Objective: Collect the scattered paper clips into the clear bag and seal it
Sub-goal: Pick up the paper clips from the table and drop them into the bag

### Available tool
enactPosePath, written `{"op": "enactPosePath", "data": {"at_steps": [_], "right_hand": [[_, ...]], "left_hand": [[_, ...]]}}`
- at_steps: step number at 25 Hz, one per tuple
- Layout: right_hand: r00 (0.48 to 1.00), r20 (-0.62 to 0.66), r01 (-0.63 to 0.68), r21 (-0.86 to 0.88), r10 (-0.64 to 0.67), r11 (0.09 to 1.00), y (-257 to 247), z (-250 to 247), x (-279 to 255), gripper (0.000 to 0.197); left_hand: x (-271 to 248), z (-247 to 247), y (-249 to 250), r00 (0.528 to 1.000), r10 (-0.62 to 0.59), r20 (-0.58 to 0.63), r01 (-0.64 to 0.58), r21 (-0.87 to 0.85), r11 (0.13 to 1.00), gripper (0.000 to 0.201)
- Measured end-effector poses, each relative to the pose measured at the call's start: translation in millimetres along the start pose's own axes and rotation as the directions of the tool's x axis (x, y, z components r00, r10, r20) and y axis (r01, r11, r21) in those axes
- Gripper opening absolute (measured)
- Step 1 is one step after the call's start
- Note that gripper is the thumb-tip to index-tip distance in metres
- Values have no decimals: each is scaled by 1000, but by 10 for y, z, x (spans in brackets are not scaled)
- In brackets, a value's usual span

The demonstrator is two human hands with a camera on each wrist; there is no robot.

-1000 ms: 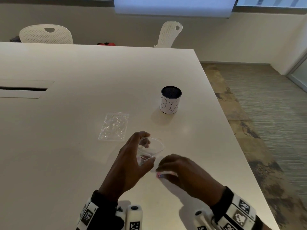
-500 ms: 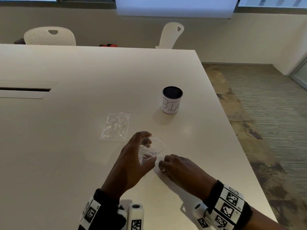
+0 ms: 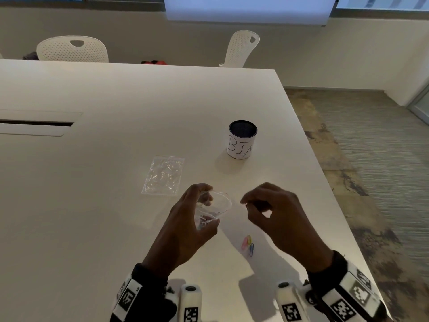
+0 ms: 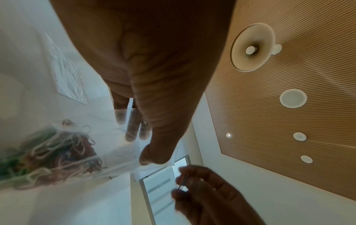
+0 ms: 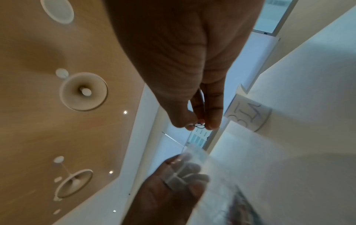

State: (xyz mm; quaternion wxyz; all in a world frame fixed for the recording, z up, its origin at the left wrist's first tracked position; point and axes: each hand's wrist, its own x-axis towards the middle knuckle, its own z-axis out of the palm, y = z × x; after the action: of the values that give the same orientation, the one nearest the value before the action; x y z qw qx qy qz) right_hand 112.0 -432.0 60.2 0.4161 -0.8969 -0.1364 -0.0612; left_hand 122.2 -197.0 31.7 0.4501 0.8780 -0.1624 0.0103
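My left hand [image 3: 197, 212] holds a clear bag [image 3: 217, 205] with its mouth open toward the right. Several coloured paper clips [image 4: 48, 152] lie inside the clear bag [image 4: 80, 146]. My right hand [image 3: 249, 203] is raised beside the bag's mouth and pinches a paper clip [image 5: 199, 125] between thumb and fingertips. That paper clip [image 4: 183, 181] is also seen in the left wrist view. On the white table [image 3: 92, 228] between my wrists lie a pink, a yellow and a blue paper clip [image 3: 248, 244].
A second clear bag [image 3: 163, 175] lies flat on the table, left of and beyond my left hand. A dark cup labelled "BIN" [image 3: 242, 139] stands further back. The table's right edge [image 3: 325, 182] runs close to my right hand. Two white chairs [image 3: 72, 49] stand behind.
My right hand has lifted off the table with a clip and risen to the bag's mouth. Three clips it covered now show on the table. The left hand has stayed in place.
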Motion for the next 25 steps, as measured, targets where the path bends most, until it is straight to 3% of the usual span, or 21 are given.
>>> {"op": "enactPosePath", "data": {"at_steps": [3, 10, 13, 14, 16, 18, 20, 22, 25], "right_hand": [[995, -96, 46, 96, -36, 994, -253, -21, 87, 14], [989, -55, 131, -51, -134, 990, -336, 192, 222, 13], [990, -100, 100, -19, -102, 995, -208, 47, 202, 13], [994, -77, 79, -28, -81, 996, -123, -9, 174, 12], [994, 108, 33, -102, -22, 994, 58, -94, 81, 14], [932, 360, 44, -225, 41, 973, 182, -108, -54, 31], [853, 519, 108, -288, 60, 952, 247, -60, -186, 45], [820, 571, 184, -313, 30, 932, 283, 14, -276, 42], [842, 538, 241, -309, -40, 920, 397, 134, -299, 14]], "left_hand": [[16, 25, 8, 1000, 1, 17, -1, 14, 1000, 65], [17, 27, 23, 999, -5, 35, 4, 28, 1000, 62], [-8, -2, 38, 1000, 0, 19, 0, 3, 1000, 64], [-15, -8, 37, 1000, 1, 11, -1, -3, 1000, 64], [-25, -5, 20, 1000, -2, 1, 2, -9, 1000, 63], [-23, 6, 4, 1000, -3, 0, 3, -8, 1000, 63], [-16, 13, 0, 1000, 0, 2, 0, -4, 1000, 63], [-10, 19, 0, 1000, 2, 3, -2, -5, 1000, 63], [-14, 18, -1, 1000, 5, 2, -5, -4, 1000, 62]]}}
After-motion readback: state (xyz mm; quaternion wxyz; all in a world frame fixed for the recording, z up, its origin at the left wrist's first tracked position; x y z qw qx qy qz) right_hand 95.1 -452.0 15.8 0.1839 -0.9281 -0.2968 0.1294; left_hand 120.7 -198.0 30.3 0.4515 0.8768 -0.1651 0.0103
